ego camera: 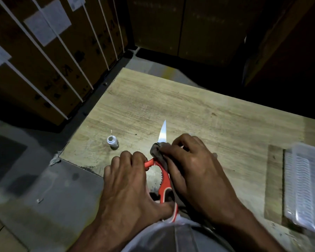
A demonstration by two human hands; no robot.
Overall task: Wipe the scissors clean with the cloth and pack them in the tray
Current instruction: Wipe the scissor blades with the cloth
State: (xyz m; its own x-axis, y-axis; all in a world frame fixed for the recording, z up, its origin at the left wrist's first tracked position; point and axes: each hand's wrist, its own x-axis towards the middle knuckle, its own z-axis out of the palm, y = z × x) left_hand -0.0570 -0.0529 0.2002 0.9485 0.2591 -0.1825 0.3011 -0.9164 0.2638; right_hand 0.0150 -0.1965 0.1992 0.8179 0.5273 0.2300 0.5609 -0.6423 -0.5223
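The left hand [127, 180] grasps the red-handled steel scissors [163, 177]; the right hand [191, 166] pinches a grey cloth [157, 149] around the blades above the wooden bench [189, 110].

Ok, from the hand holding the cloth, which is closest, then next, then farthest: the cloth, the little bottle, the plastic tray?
From the right hand, in the head view:
1. Cloth: in its fingers, around the scissors.
2. Little bottle: to the left, standing on the table.
3. Plastic tray: far right edge.

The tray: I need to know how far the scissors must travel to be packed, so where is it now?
In the head view the clear plastic tray lies at the table's right edge, beyond the right hand, empty as far as shown.
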